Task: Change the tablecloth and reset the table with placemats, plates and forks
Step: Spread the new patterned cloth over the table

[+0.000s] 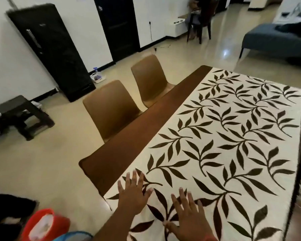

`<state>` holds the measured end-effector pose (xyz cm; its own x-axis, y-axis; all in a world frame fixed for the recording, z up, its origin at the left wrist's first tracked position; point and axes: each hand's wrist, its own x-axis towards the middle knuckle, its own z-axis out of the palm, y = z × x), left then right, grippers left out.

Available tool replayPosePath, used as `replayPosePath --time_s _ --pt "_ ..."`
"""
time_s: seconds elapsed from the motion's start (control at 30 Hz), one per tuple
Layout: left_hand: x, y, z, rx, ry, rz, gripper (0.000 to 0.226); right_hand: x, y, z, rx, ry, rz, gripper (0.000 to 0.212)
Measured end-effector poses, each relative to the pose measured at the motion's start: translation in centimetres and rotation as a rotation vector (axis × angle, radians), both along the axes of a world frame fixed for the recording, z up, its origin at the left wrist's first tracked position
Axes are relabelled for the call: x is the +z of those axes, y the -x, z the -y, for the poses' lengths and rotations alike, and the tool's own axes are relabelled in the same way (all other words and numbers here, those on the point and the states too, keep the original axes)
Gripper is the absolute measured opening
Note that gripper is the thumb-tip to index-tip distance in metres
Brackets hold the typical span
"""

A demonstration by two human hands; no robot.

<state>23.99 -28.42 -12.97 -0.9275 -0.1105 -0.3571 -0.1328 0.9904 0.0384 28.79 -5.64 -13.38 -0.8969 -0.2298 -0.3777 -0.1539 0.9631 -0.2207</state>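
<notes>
Tablecloth (233, 136) lengthwise along table (146, 122), both hands flat near end.

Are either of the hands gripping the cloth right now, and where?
Nothing is held. The left hand and right hand both lie flat, fingers spread, on the leaf-patterned tablecloth near its near left corner; no grip on its edge.

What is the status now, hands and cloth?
Left hand and right hand open, flat on cloth. Cloth spread on table. No placemats, plates or forks in view.
</notes>
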Motion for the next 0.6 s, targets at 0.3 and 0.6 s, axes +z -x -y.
replayPosePath --time_s 0.3,0.6 --pt "-3.8 11.5 15.4 -0.074 0.014 0.013 0.096 -0.9 11.3 13.9 -0.025 -0.033 -0.003 0.092" --pt "-5.6 15.3 24.7 -0.233 0.002 -0.007 0.089 -3.6 15.0 24.8 -0.064 -0.162 0.049 0.095"
